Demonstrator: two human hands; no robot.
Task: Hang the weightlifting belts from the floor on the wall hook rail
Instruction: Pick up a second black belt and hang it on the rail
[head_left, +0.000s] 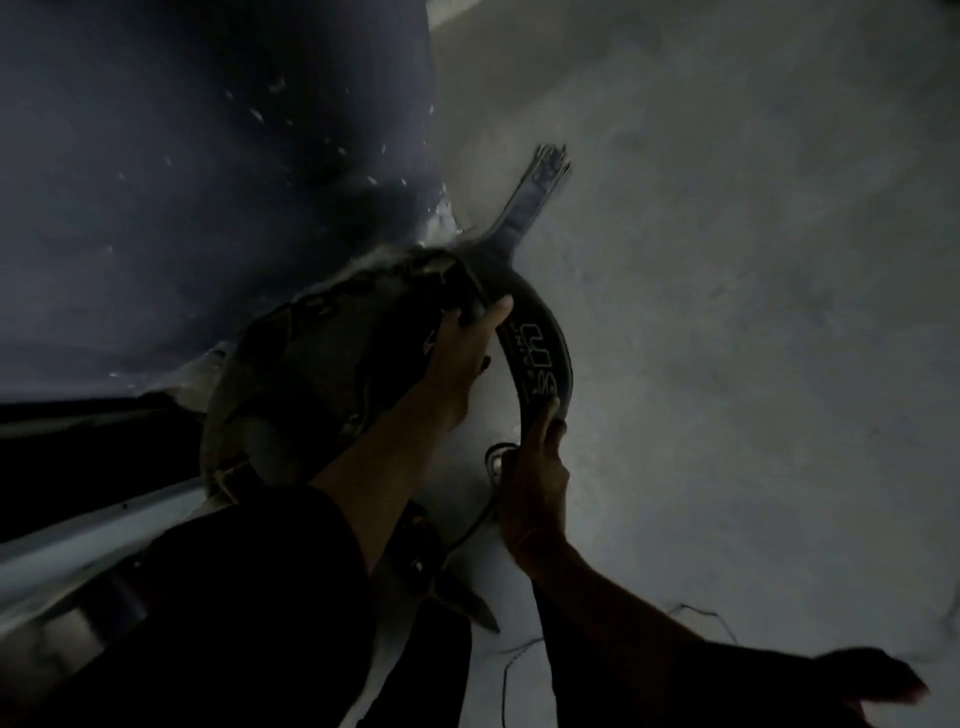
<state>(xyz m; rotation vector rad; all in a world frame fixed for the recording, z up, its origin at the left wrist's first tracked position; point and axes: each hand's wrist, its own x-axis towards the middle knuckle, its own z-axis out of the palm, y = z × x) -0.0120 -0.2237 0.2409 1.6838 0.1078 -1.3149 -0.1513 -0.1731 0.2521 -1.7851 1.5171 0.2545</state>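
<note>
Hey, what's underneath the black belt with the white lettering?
Grey floor shows around the black belt. Its upper part overlaps a camouflage belt, where the left hand grips; the right hand holds its lower end. Anything beneath hands and belts is hidden.

Two belts, a black belt (540, 353) and an olive belt (291, 364); two hands, left hand (460, 358) and right hand (535, 488).

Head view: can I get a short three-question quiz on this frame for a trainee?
1. True or false: the left hand and the right hand both hang open, holding nothing.
2. The belt with white lettering is: A black; B red; C yellow.
3. Which hand holds that belt's lower end?
Key: 1 false, both have their fingers round it; 2 A; 3 the right hand.
</note>
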